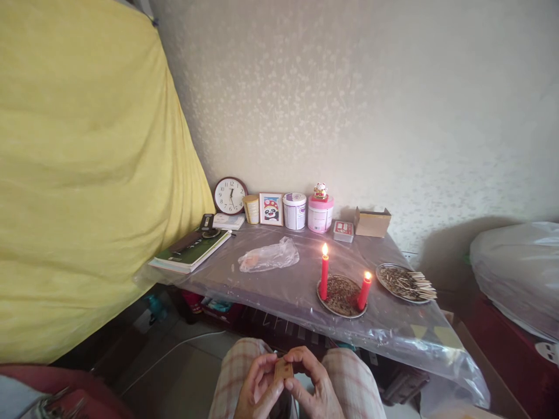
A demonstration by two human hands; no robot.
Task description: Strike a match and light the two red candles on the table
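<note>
Low in the picture, between my knees, I hold a small flat tan-brown box (pixel 283 369) with dark marks on its face. My left hand (pixel 261 384) grips its left side between thumb and fingers. On the other side, my right hand (pixel 312 381) pinches it with the thumb below and the index finger above. Beyond them on the table, a tall lit red candle (pixel 324 278) and a shorter lit red candle (pixel 364 291) stand on a round metal plate (pixel 343 314) covered in dark bits. Both hands are apart from the candles.
A second plate (pixel 395 295) with dark bits and pale thin sticks (pixel 421 285) sits right. A crumpled plastic bag (pixel 271 256) lies mid-table (pixel 262 286). Books (pixel 192 253), a clock (pixel 230 195), tins (pixel 294 211) and an open carton (pixel 372 223) line the back and left.
</note>
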